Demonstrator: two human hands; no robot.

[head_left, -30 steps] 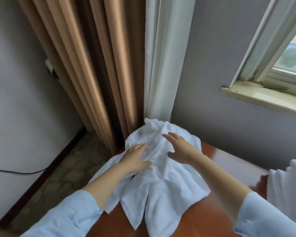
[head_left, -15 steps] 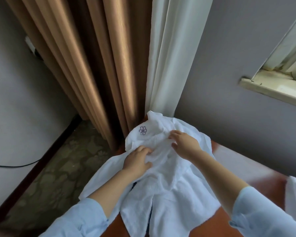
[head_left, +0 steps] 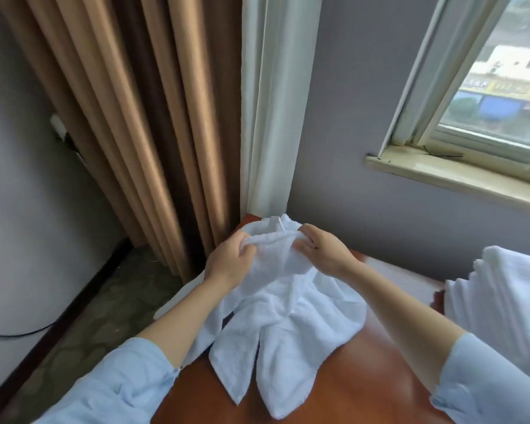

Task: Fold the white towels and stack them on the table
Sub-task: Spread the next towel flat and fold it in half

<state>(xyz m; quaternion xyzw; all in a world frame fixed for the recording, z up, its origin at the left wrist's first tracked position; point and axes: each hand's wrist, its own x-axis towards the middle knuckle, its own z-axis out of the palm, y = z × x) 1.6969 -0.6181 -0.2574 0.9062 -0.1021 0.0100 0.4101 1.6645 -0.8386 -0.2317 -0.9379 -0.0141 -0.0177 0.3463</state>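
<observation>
A crumpled white towel (head_left: 288, 319) lies on the far left corner of the reddish-brown table (head_left: 364, 387), with part of it hanging over the left edge. My left hand (head_left: 230, 261) grips the towel's far edge with curled fingers. My right hand (head_left: 322, 250) pinches the same edge a little to the right. Between the two hands the gathered edge is lifted off the table. A stack of white towels (head_left: 508, 301) sits at the right edge of the view.
Tan and brown curtains (head_left: 141, 117) and a white sheer curtain (head_left: 273, 102) hang just behind the table corner. A grey wall and a window sill (head_left: 453, 172) run along the far side. Patterned floor (head_left: 98, 319) lies to the left, with a black cable (head_left: 16, 333) by the wall.
Both hands went from lying flat on the towel to gripping its far edge and gathering it up. The embroidered logo is now hidden. The view has shifted right and up.
</observation>
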